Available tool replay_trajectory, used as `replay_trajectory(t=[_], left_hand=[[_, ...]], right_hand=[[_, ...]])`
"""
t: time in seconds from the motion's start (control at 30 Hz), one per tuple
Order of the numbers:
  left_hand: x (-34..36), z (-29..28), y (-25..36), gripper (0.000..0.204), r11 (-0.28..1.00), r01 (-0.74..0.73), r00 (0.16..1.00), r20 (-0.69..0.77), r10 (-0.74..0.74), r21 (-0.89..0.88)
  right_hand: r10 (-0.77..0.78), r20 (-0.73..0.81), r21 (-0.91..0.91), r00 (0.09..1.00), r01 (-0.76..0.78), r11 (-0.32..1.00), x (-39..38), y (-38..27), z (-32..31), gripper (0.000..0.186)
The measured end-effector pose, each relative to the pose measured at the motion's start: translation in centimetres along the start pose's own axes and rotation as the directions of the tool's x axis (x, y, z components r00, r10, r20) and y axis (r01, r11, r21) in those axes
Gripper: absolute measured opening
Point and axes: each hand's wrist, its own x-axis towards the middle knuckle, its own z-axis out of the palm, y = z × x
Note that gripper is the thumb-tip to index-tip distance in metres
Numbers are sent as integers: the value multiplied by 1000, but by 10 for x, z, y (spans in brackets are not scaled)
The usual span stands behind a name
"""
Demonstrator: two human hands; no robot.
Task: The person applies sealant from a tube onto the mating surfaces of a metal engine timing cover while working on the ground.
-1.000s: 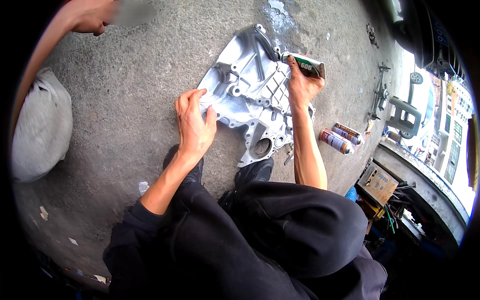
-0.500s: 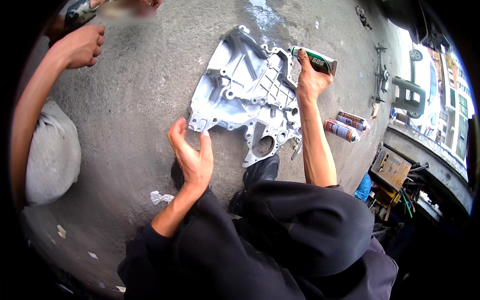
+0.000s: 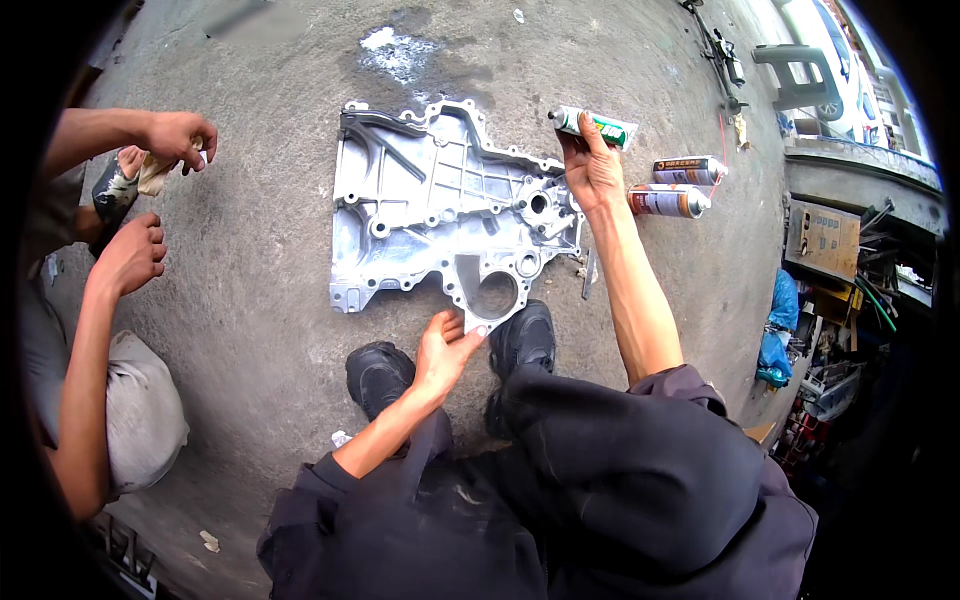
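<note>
The metal cover [image 3: 455, 200] lies on the floor [image 3: 250, 300], ahead of the shoes [image 3: 380, 375]. The left hand [image 3: 440, 357] pinches its near corner; the right hand [image 3: 595, 178] is wrapped around a green-and-white tube [image 3: 615, 133].

Right hand [image 3: 594, 178] closed (arm [image 3: 637, 285] outstretched), left hand [image 3: 442, 355] closer in, thumb [image 3: 469, 344] extended

The silvery cast cover [image 3: 462, 207] lies ribbed side up; off its far right, a green-and-white tube [image 3: 612, 131] seemingly points left.
</note>
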Motion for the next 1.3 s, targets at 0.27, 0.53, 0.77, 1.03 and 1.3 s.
replay_trajectory(t=[0.27, 0.53, 0.77, 1.03, 1.3], left_hand=[[3, -1, 28, 10, 989, 146, 989, 13, -147, 37], [-5, -54, 108, 17, 992, 6, 997, -79, 4, 124], [9, -154, 147, 20, 866, 14, 989, -137, 64, 501], [24, -217, 117, 21, 888, -81, 945, -247, 213, 453], [21, -216, 105, 28, 883, -103, 937, -252, 240, 458]], right_hand=[[113, 77, 132, 991, -123, 984, -13, -20, 8, 19], [138, 313, -45, 940, -130, 990, -4, -30, 48, 23], [132, 386, -133, 913, -86, 987, 9, -6, 94, 25], [-43, 453, -528, 890, 307, 792, 14, 47, 135, 34], [-178, 588, -538, 789, 546, 642, 35, 96, 155, 15]])
